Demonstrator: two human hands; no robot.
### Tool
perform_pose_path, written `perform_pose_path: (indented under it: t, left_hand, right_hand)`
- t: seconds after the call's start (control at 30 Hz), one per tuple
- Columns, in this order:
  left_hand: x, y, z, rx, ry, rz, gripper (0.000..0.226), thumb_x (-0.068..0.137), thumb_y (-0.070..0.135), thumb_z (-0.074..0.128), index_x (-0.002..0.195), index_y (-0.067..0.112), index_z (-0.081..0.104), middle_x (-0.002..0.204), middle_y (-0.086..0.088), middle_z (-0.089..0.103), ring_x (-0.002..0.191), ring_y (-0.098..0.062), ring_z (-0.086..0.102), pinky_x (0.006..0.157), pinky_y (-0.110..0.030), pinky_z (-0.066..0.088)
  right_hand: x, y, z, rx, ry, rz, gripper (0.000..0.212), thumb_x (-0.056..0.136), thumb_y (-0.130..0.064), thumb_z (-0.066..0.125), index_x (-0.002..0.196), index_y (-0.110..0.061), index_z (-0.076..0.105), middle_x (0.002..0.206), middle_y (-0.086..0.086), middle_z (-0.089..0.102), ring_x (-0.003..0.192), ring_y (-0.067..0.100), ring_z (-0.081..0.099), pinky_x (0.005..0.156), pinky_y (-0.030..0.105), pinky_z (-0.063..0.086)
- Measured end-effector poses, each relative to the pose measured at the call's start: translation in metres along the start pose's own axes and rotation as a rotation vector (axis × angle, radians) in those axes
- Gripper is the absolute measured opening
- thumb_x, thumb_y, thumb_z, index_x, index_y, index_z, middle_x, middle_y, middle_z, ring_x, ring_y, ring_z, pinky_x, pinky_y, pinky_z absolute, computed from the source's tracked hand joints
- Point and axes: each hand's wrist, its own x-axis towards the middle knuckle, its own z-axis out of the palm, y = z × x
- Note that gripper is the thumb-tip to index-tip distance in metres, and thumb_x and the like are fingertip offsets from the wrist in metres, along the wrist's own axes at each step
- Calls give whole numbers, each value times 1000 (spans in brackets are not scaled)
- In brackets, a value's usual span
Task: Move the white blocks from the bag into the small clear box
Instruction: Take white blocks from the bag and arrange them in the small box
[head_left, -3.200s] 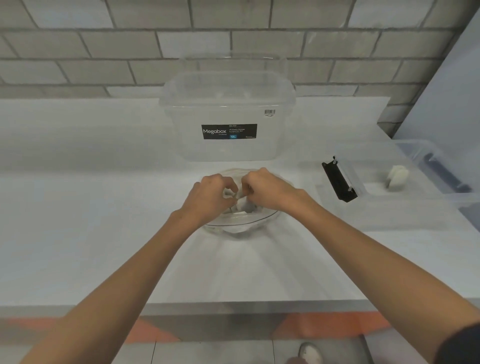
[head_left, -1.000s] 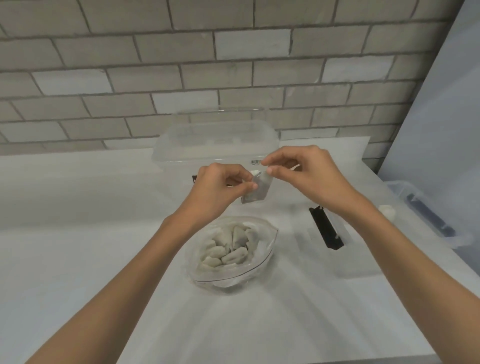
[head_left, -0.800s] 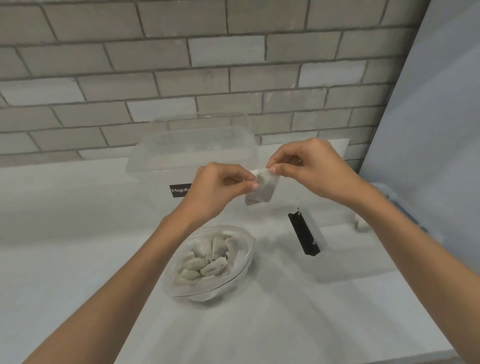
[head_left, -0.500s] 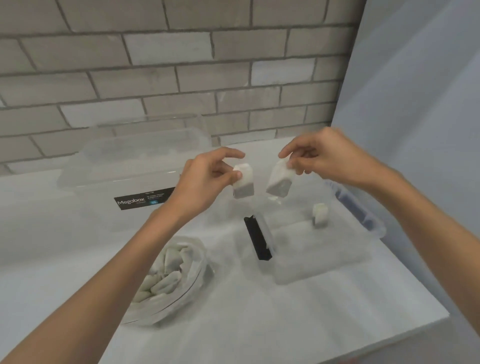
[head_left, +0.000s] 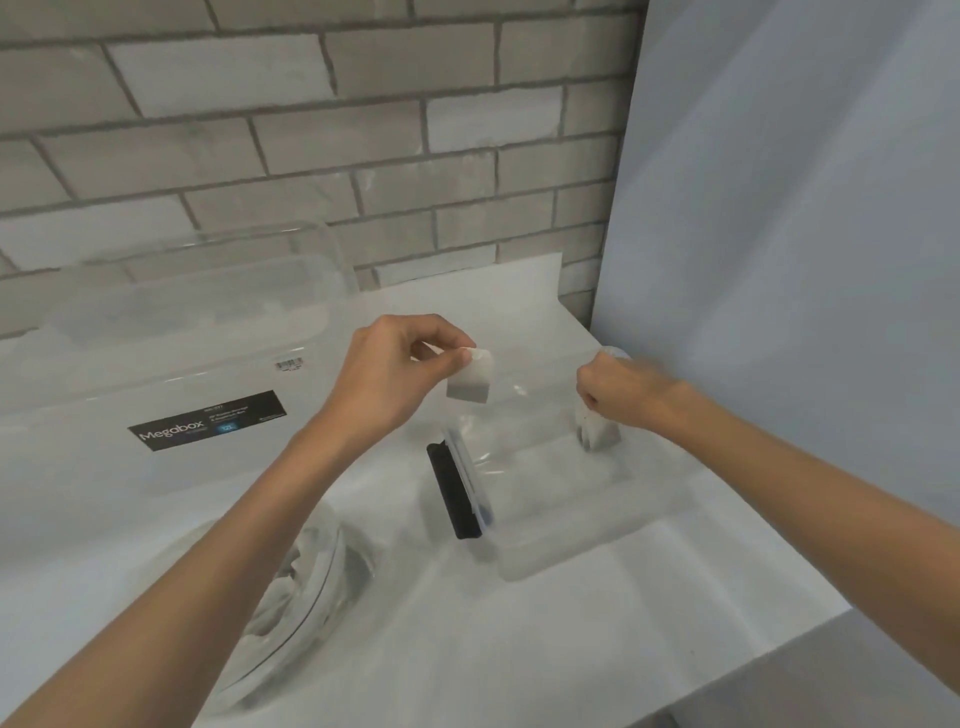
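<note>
Dropped from above the rim, the right hand (head_left: 618, 395) is now low inside the small clear box (head_left: 550, 525), fingers curled and, through the blur, apparently pinching a second block (head_left: 597, 436) near its floor, so a release looks imminent. The left hand (head_left: 395, 374) pinches a white block (head_left: 470, 384), held up near the box. The bag (head_left: 291, 587) on the worktop holds more blocks.

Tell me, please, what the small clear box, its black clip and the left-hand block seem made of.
Small clear box: likely glossy transparent plastic; the table shows through, edges glint. Black clip: seemingly matte opaque plastic, no shine. White block pinched by the left hand: matte, soft-edged, perhaps foam; unclear.
</note>
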Motion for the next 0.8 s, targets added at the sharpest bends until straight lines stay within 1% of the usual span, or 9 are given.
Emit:
perform_pose_path:
  t: [0.07, 0.13, 0.2, 0.27, 0.37, 0.47, 0.63, 0.73, 0.8]
  left_hand:
    - [2, -4, 0, -53, 13, -38, 3, 84, 24, 74, 82, 26, 76, 81, 9, 73, 74, -10, 63, 76, -25, 52]
    - [3, -6, 0, -94, 12, -64, 3, 83, 21, 75, 82, 23, 76, 75, 3, 73, 75, -20, 67, 81, -38, 56]
    - [3, -9, 1, -121, 6, -85, 5, 83, 16, 74, 83, 21, 75, 72, -1, 73, 74, -24, 68, 83, -43, 56]
    - [3, -10, 3, -137, -7, -113, 9, 82, 14, 72, 85, 22, 75, 72, -1, 72, 71, -19, 68, 85, -40, 56]
    - [3, -9, 9, -126, -51, -150, 9, 80, 21, 75, 88, 27, 75, 75, 1, 72, 68, -10, 64, 80, -31, 53]
    - [5, -4, 20, -79, -108, -135, 5, 80, 27, 76, 85, 27, 76, 78, 3, 71, 75, -10, 65, 76, -26, 51]
    - [18, 9, 56, 24, -224, -54, 4, 84, 24, 73, 81, 25, 77, 79, 12, 70, 74, 0, 60, 64, -7, 43]
    - [30, 14, 90, 68, -316, -39, 4, 83, 20, 73, 83, 20, 77, 88, 5, 72, 83, -8, 62, 76, -16, 44]
    - [37, 15, 115, 75, -365, -69, 4, 83, 15, 72, 85, 14, 77, 86, -2, 72, 83, -15, 64, 77, -23, 49]
  right_hand:
    - [4, -1, 6, -72, -29, -1, 29, 91, 7, 41, 113, -4, 57, 118, 16, 54, 102, 34, 60, 68, 31, 38]
    - [8, -2, 10, -98, -18, -13, 30, 90, 8, 43, 114, -3, 56, 118, 16, 55, 104, 33, 61, 73, 33, 43]
    - [11, -3, 14, -115, -16, -24, 30, 87, 10, 45, 111, -3, 58, 115, 15, 57, 101, 32, 63, 74, 35, 47]
    - [11, -3, 17, -136, -10, -35, 30, 84, 13, 46, 107, -2, 59, 112, 15, 59, 99, 31, 64, 74, 35, 49]
    - [10, -3, 16, -144, -2, -39, 30, 86, 12, 45, 109, -2, 58, 114, 16, 58, 100, 32, 63, 76, 36, 48]
    - [4, -1, 7, -54, -5, -7, 26, 87, 10, 44, 106, -1, 59, 111, 18, 57, 93, 32, 60, 68, 34, 42]
    - [-21, 14, -36, 220, 175, 82, 17, 92, -15, 52, 104, -15, 64, 109, 11, 61, 100, 34, 59, 76, 35, 47]
    - [-43, 23, -62, 309, 271, 102, 14, 92, -20, 55, 99, -18, 67, 101, 8, 65, 96, 30, 59, 74, 34, 48]
    - [-57, 27, -71, 355, 321, 100, 13, 91, -19, 54, 95, -18, 67, 94, 7, 66, 90, 28, 59, 74, 36, 52]
